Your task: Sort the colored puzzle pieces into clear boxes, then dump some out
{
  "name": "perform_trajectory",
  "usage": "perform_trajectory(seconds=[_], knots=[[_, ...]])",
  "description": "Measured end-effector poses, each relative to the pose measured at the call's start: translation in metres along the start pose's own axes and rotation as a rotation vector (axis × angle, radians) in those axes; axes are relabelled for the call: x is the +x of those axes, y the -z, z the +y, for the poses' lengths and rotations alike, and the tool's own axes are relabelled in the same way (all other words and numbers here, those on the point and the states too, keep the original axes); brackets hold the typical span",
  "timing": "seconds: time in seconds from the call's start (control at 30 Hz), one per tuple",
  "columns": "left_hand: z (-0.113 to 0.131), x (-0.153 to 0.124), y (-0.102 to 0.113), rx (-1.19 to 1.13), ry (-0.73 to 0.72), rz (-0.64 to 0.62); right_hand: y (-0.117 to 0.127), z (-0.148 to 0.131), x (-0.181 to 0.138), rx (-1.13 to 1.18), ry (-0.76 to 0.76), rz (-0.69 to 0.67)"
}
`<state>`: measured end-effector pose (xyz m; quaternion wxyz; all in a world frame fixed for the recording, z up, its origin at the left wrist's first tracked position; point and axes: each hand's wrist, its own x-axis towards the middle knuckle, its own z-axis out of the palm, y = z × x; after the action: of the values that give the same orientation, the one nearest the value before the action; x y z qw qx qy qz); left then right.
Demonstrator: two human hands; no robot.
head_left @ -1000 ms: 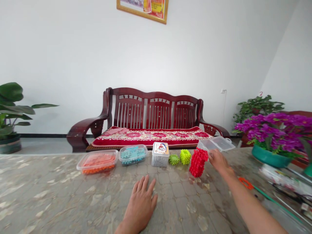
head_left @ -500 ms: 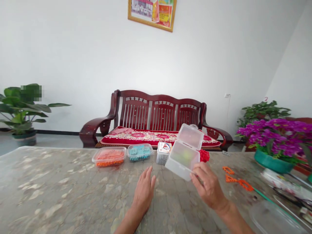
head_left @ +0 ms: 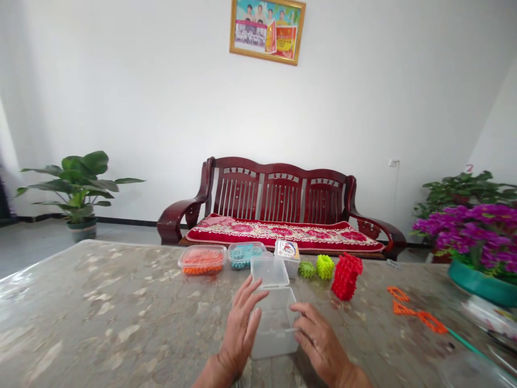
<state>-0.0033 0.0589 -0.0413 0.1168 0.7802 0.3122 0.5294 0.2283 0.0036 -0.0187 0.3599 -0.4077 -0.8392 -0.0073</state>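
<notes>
My left hand and right hand hold the open clear box between them on the desk, fingers loosely spread.

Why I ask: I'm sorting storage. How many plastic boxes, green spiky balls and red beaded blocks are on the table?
Plastic boxes: 4 (empty clear box, orange-filled box, teal-filled box, labelled box)
Green spiky balls: 2 (darker ball, yellow-green ball)
Red beaded block: 1
Total: 7
</notes>
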Motion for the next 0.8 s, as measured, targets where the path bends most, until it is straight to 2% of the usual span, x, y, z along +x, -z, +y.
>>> perform_trajectory(seconds=[0.13,0.23,0.8], knots=[[0.007,-0.003,0.011,0.048,-0.074,-0.189,-0.007,0.005,-0.004,0.022,-0.015,0.0],[0.011,0.0,0.014,0.094,-0.085,-0.272,-0.013,0.007,-0.009,-0.001,-0.015,0.023],[0.009,0.012,0.013,0.092,-0.11,-0.268,-0.023,0.011,-0.017,-0.015,-0.065,-0.017]])
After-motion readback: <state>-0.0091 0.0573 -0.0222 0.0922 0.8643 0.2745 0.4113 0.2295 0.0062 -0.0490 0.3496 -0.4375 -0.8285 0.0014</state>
